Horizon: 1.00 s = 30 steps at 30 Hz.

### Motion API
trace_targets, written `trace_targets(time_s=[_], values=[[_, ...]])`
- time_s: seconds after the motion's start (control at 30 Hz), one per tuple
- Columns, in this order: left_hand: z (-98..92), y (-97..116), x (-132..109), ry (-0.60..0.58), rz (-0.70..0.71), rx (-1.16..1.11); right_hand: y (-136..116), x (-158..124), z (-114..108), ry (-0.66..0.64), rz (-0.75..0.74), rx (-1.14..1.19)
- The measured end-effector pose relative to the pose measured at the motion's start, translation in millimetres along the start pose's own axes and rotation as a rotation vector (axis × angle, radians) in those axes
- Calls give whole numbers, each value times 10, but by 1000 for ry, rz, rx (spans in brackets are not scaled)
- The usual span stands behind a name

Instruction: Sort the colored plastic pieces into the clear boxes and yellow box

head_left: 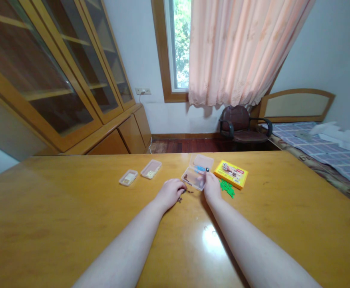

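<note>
A clear plastic box lies with its lid raised on the table. It holds a few small brown pieces, and small blue pieces show toward its hinge side. My right hand is closed on the box's right side. Just left of the box, my left hand rests on the table, its fingers curled down among loose brown pieces; what is under the fingertips is hidden. A small dark shiny round thing shows at my right fingertips, too small to name.
Right of the box lie a yellow printed carton and a pile of green pieces. Two more clear boxes, one with cream pieces and one with a pale block, stand left on the wooden table. A chair stands beyond.
</note>
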<state>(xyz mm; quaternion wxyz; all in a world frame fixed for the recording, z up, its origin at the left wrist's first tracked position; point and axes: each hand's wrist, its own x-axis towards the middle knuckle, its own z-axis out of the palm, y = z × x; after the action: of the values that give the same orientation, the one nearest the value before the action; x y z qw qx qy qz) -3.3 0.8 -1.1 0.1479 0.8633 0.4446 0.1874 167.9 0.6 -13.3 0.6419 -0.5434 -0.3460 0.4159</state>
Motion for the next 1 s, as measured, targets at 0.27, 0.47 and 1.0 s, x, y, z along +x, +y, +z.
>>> trace_targets(time_s=[0.27,0.47,1.0], values=[[-1,8,-3,60,-15,-18,-5,-6,6,5,-11,-2],[-14,-69,-9,281,-143,-61,9,11,-12,-5,3,-39],[-39,-39,-27,404,-138,-80,17,-5,-18,-20,-15,-70]])
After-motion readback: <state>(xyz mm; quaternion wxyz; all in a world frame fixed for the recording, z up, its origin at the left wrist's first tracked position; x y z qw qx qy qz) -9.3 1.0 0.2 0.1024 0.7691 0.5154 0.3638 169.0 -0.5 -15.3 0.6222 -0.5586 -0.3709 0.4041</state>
